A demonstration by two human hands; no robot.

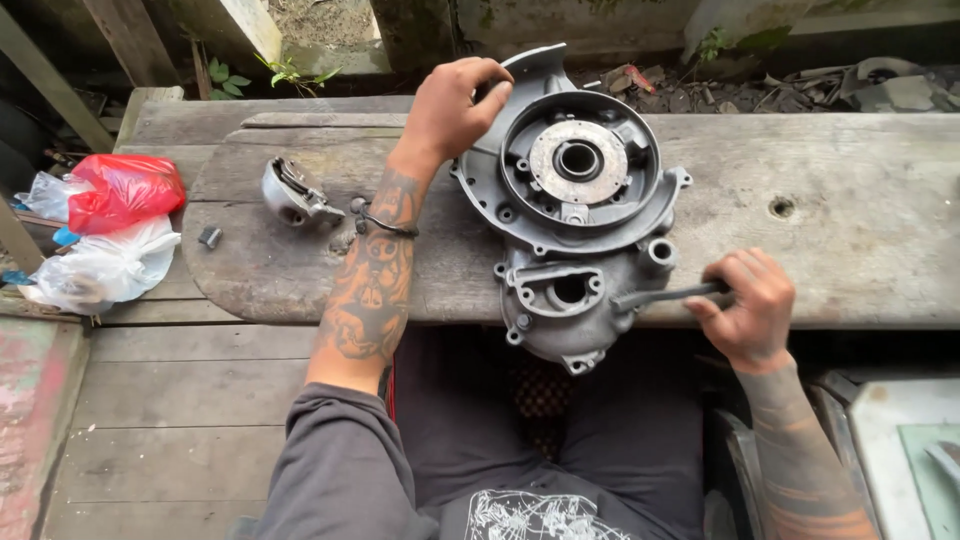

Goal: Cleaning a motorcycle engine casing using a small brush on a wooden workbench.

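A grey metal engine case cover (570, 210) lies flat on a worn wooden board (850, 230), its lower end hanging over the near edge. A round plate with a centre hole (578, 160) sits in its circular recess. My left hand (450, 105) grips the cover's upper left rim. My right hand (750, 305) holds a dark metal tool (665, 295) whose tip rests against the cover's lower right side.
A small rounded metal part (290, 192) lies on the board to the left, with a small dark piece (210, 237) beside it. Red and white plastic bags (105, 230) sit at the far left. A metal box (900, 440) is at the lower right. Rubble lies beyond the board.
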